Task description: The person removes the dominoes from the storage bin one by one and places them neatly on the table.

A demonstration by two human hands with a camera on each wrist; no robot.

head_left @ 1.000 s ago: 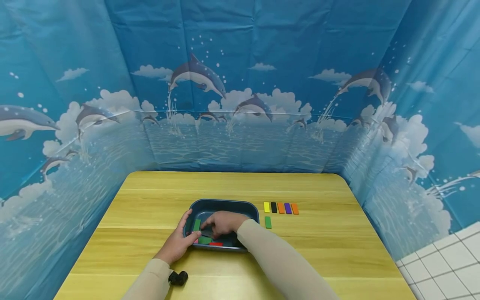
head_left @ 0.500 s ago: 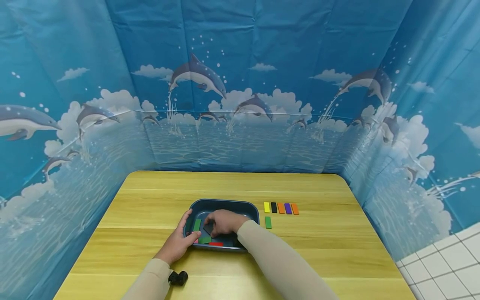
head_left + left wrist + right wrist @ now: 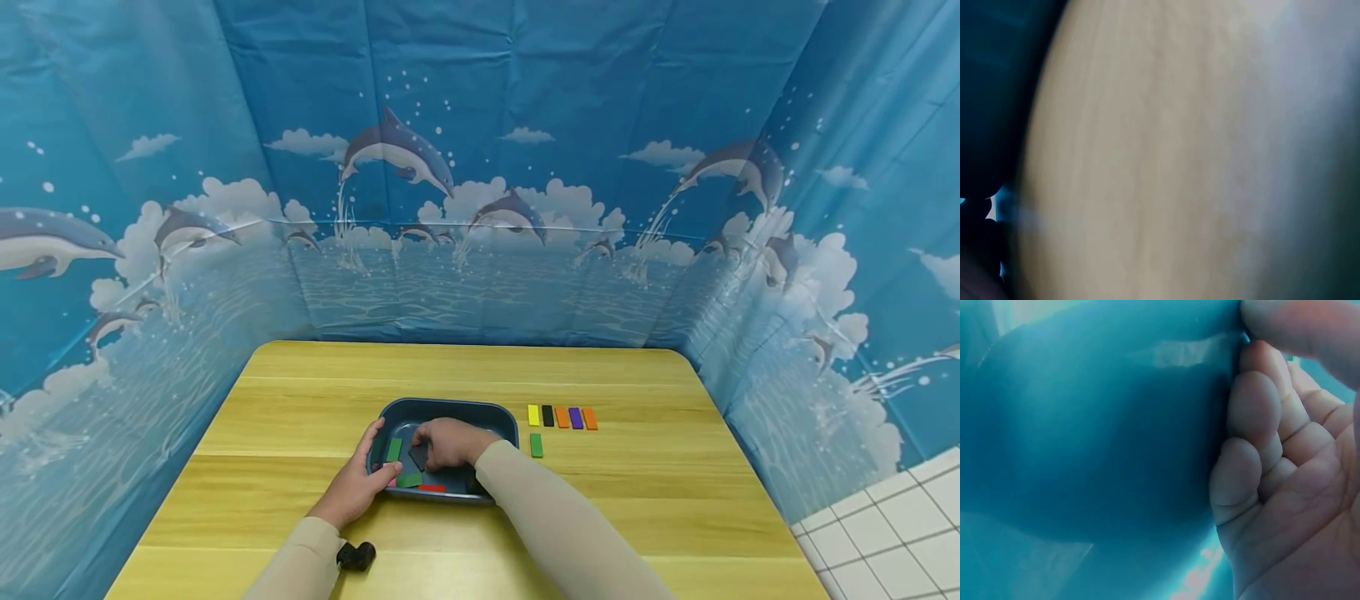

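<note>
A dark blue rectangular tray [image 3: 450,407] sits on the wooden table. My left hand [image 3: 360,483] grips its near left corner, thumb over the rim and fingers along the outer left side. Inside the tray, my right hand [image 3: 450,442] pinches a flat dark block [image 3: 417,455] between thumb and fingers. In the right wrist view, the fingers [image 3: 1254,409] are curled and the thumb meets a fingertip at the top. A green block [image 3: 393,450], another green block [image 3: 409,481], a red block [image 3: 432,488] and a partly hidden pink block [image 3: 388,468] lie in the tray.
To the tray's right, a row holds a yellow block [image 3: 533,415], a black block [image 3: 547,416], an orange block [image 3: 562,417], a purple block [image 3: 576,417] and another orange block [image 3: 590,418]. A green block [image 3: 536,445] lies below the yellow one. The left wrist view is blurred.
The right fingers have drawn back slightly rightward, and the dark block has tilted up between them. The left hand and tray stay where they were.
</note>
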